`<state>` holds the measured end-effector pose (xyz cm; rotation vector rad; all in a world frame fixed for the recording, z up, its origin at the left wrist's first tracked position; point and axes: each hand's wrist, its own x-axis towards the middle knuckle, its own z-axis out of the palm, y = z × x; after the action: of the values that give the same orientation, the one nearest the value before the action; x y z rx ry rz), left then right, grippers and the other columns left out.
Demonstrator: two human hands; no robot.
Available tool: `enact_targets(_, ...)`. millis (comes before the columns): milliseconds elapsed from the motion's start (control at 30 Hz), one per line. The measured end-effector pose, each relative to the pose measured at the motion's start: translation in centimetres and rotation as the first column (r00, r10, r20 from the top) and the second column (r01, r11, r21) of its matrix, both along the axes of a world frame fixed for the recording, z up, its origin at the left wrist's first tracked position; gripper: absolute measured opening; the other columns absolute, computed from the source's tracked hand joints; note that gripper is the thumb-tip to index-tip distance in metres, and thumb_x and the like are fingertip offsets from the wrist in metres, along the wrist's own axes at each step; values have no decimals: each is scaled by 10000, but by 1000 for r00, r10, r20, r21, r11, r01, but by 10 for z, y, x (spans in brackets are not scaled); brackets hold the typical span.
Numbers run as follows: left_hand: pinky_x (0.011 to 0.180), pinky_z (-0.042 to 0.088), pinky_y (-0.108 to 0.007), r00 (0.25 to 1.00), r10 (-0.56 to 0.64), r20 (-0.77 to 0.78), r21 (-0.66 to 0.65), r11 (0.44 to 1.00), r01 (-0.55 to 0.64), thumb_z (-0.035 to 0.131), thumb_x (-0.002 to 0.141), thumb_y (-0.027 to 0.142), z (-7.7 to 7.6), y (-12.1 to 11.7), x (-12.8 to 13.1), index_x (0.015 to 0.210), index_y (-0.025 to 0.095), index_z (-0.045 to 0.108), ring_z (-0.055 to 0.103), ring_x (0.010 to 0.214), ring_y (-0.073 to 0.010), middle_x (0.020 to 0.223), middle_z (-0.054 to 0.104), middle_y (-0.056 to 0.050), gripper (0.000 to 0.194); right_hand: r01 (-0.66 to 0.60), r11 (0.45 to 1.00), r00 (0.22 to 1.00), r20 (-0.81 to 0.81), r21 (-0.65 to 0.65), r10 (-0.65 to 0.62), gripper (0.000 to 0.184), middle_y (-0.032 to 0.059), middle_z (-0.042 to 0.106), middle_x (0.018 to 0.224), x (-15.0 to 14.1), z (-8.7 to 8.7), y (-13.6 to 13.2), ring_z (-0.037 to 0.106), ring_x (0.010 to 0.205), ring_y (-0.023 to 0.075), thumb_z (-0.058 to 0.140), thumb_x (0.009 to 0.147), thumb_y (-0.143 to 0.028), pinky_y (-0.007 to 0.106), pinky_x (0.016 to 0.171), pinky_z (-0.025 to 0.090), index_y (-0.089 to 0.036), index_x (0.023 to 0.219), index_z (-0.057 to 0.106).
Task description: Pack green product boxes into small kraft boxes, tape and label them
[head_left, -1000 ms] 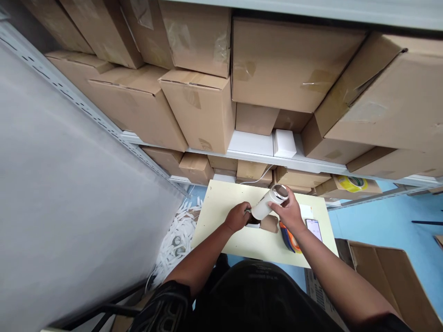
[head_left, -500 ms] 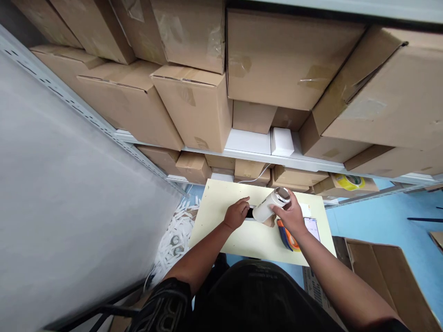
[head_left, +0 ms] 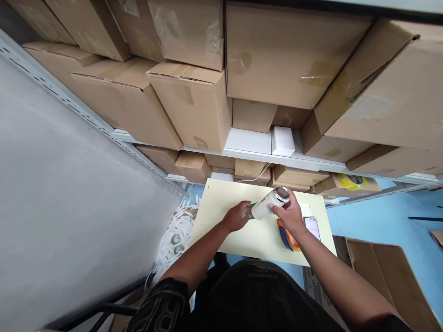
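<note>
My right hand [head_left: 290, 213] grips a white tumbler [head_left: 266, 205] with a shiny silver top, tilted so that its top points up and to the right, above the table. At the tumbler's lower end, my left hand [head_left: 237, 216] is closed on a small green-edged thing [head_left: 249, 211] with a pinkish face, partly hidden by the fingers and too blurred to name. Below my right hand, an orange and blue tape dispenser [head_left: 288, 236] stands on the pale yellow table [head_left: 221, 193]. A phone [head_left: 312, 228] with a lit screen lies right of that hand.
Shelves of cardboard boxes [head_left: 192, 108] rise behind the table, with a small white box [head_left: 283, 141] among them. Yellow tape [head_left: 351, 181] rests on a lower box. White strips [head_left: 176, 226] cover the floor at left, beside the wall [head_left: 76, 198]. An open carton [head_left: 387, 272] is at right.
The dark, white-edged thing by my left hand now shows a green edge and pinkish face. My left fingers have closed round it. The tumbler has barely moved, and the brown patch beneath it no longer shows.
</note>
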<state>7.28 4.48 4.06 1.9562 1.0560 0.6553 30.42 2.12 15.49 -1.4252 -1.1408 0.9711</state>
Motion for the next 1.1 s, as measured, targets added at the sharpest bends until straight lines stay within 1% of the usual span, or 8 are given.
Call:
enact_targets(100,1106,511,-444,1000,2,-26,1,1000,-2,691,855,256,-2,-2,4,1377,232,524,585,1324,-270,1438,593,-103,549,-1,1000,1000,-9,-16,1,785,86,718,1155,-2,-7,3,690,1016,252,881,663,-443,419,915,578,-214,1332,540)
enact_targets(200,1177,434,-473,996,-17,-93,23,1000,19,749,817,319,-7,-3,14,1439,211,486,503,1403,-301,1498,540,-134,684,71,997,997,4,0,-71,789,91,710,1170,3,-8,5,686,1017,247,882,657,-450,420,926,570,-203,1327,544)
enact_targets(400,1189,353,-524,931,-102,-349,71,988,135,760,809,384,-20,9,50,1443,208,522,420,1436,-345,1542,493,-143,700,308,946,946,71,97,-315,892,121,698,1189,33,23,14,679,1051,263,901,644,-441,439,972,544,-160,1396,512)
enact_targets(567,1127,380,-497,871,-205,-445,133,947,291,702,859,392,-20,25,105,1407,221,566,457,1349,-334,1470,543,-133,590,388,908,910,88,159,-405,922,132,678,1226,67,35,11,661,1106,271,894,657,-439,451,1032,510,-150,1435,494)
enact_targets(700,1099,387,-487,851,-223,-476,190,919,346,657,897,360,-24,39,160,1370,265,616,431,1355,-330,1535,492,-109,483,414,898,897,100,149,-431,883,125,670,1249,98,25,-7,652,1133,265,888,671,-437,437,1048,501,-168,1417,503)
enact_targets(800,1082,381,-516,842,-193,-503,145,942,302,606,929,333,-33,51,197,1243,267,712,435,1344,-352,1575,459,-107,339,437,892,890,88,115,-447,870,119,677,1250,125,16,-22,659,1119,263,891,663,-440,434,1043,505,-184,1402,511)
enact_targets(967,1006,386,-551,774,-220,-594,-5,963,270,642,862,319,-47,69,231,949,190,784,508,1190,-388,1204,683,-196,211,469,882,881,50,38,-470,846,115,692,1236,165,1,-40,667,1105,264,881,680,-432,450,1038,514,-199,1400,502)
enact_targets(1100,974,393,-521,769,-188,-611,-35,977,211,615,883,355,-45,74,234,951,153,758,533,1139,-377,989,718,-199,257,479,878,877,35,4,-478,862,118,692,1229,180,-7,-42,673,1091,268,880,679,-454,455,1024,526,-196,1405,492)
